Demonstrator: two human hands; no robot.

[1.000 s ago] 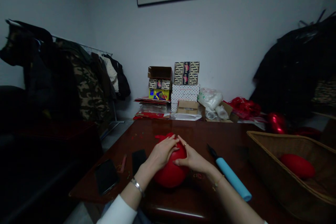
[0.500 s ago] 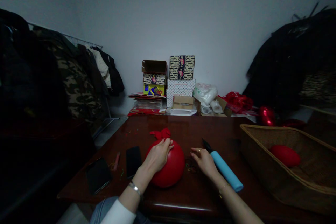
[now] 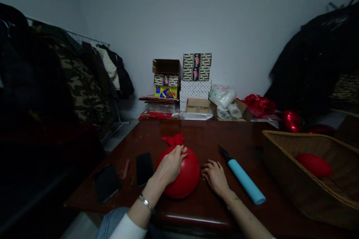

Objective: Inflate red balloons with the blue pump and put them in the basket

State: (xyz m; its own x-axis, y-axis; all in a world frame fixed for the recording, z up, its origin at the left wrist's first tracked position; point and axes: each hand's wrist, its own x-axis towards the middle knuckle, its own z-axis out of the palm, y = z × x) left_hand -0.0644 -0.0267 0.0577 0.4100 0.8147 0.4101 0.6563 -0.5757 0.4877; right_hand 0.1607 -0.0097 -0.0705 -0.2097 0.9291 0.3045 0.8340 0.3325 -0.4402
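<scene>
An inflated red balloon (image 3: 186,179) rests near the front of the dark wooden table. My left hand (image 3: 169,166) is closed at its top, fingertips pinched together; the neck is hidden by the fingers. Just right of the balloon, my right hand (image 3: 215,177) reaches down to the tabletop with fingers bent and apart. Small rubber bands (image 3: 203,178) lie under those fingers, mostly covered. A blue hand pump (image 3: 246,182) with a black nozzle lies to the right of that hand. Behind the balloon sits a small heap of uninflated red balloons (image 3: 175,140).
At the right stands a wicker basket (image 3: 280,164) with a red balloon (image 3: 314,165) inside. Two dark phones (image 3: 106,183) and a pinkish stick (image 3: 126,168) lie at the left. Stacked boxes (image 3: 196,89) stand behind the table (image 3: 238,134).
My right hand has moved down and slightly left onto the rubber bands, away from the pump. My left hand keeps its hold on the balloon. The view has tilted down slightly.
</scene>
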